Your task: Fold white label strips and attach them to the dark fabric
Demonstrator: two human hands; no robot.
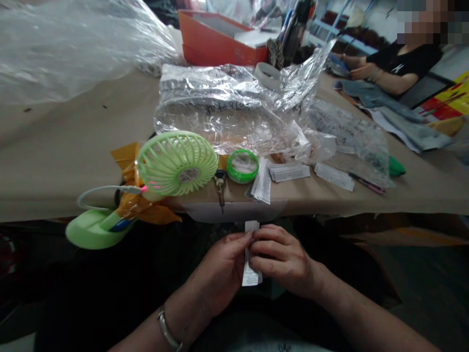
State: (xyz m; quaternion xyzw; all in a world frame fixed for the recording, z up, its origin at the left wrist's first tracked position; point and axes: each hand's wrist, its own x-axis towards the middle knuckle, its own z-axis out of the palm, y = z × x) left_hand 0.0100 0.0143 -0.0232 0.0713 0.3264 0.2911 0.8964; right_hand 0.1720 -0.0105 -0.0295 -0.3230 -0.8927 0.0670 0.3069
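Just in front of the table edge, a narrow white printed label [250,276] stands upright between my two hands. It may be a small stack, since a second edge shows beside it. My left hand [229,264] pinches it from the left with the thumb on its face. My right hand [280,256] grips it from the right, its fingers curled over the front. Beyond them on the table lie a fanned pile of white labels [261,183], another label stack [289,172] and a third stack [334,176]. A green round tub [242,166] with whitish content sits beside the fanned pile.
A green fan [178,164] is taped at the table edge, its white cable [98,190] looping left. Nearby lies a thin pointed tool [220,188]. Clear plastic bags [220,115], a tape roll [267,76] and an orange box [223,49] stand behind. A co-worker [399,68] sits far right.
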